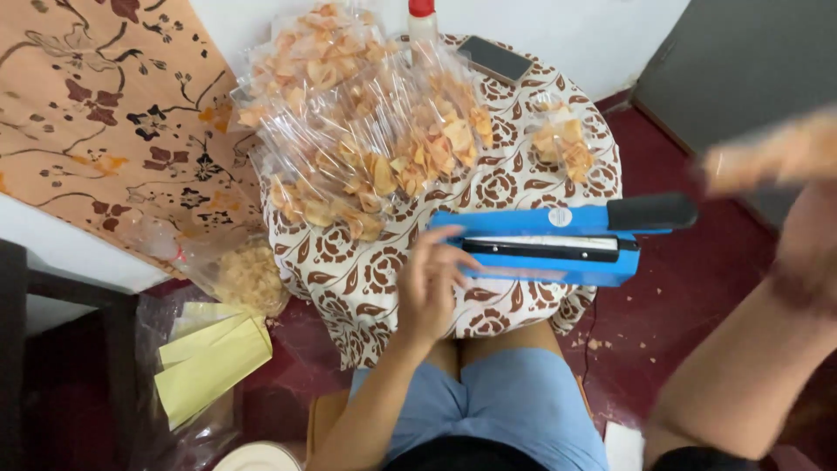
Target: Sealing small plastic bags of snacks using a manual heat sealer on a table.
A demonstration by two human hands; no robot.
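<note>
A blue heat sealer [558,242] with a black handle lies on a small round table with a brown patterned cloth [514,187]. My left hand [432,283] hovers open at the sealer's left end, fingers spread and touching nothing I can make out. Raised at the right edge, my right hand [806,249] is blurred and grips a clear bag of orange chips [772,157]. A heap of filled clear chip bags [357,131] covers the table's left half. One more small chip bag [562,144] lies behind the sealer.
A phone [494,58] and a red-capped bottle [422,19] stand at the table's back. On the red floor at left are a big open bag of loose chips [248,275], yellow-green packets [209,362] and a white lid [257,456]. My knees sit under the table.
</note>
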